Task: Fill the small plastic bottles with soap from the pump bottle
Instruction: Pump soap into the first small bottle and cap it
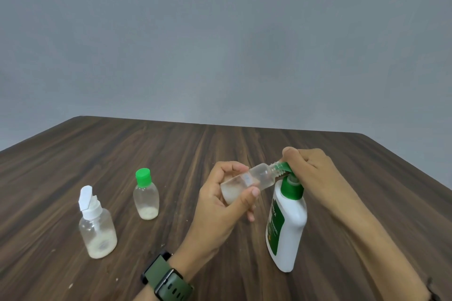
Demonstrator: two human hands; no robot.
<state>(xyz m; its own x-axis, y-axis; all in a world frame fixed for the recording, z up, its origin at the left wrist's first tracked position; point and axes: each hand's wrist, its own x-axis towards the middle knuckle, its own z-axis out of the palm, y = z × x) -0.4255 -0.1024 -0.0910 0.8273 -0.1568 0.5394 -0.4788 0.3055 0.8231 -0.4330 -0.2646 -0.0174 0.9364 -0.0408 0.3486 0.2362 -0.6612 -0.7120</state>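
Observation:
A white pump bottle [287, 230] with a green label and green pump stands at the right of the table. My right hand [308, 168] is curled over its green pump head. My left hand [227, 200] grips a small clear open bottle [263, 175], tilted nearly flat, with its threaded neck right at the pump spout. A little whitish soap lies in its lower end. Two more small bottles stand to the left: one with a green cap [146, 194], one with an open white flip cap [97, 227]. Both hold a shallow layer of soap.
The dark wood table [171, 149] runs back to a plain grey wall [220, 32]. A green-strapped watch [166, 278] sits on my left wrist. Bare tabletop lies beyond the bottles and between them.

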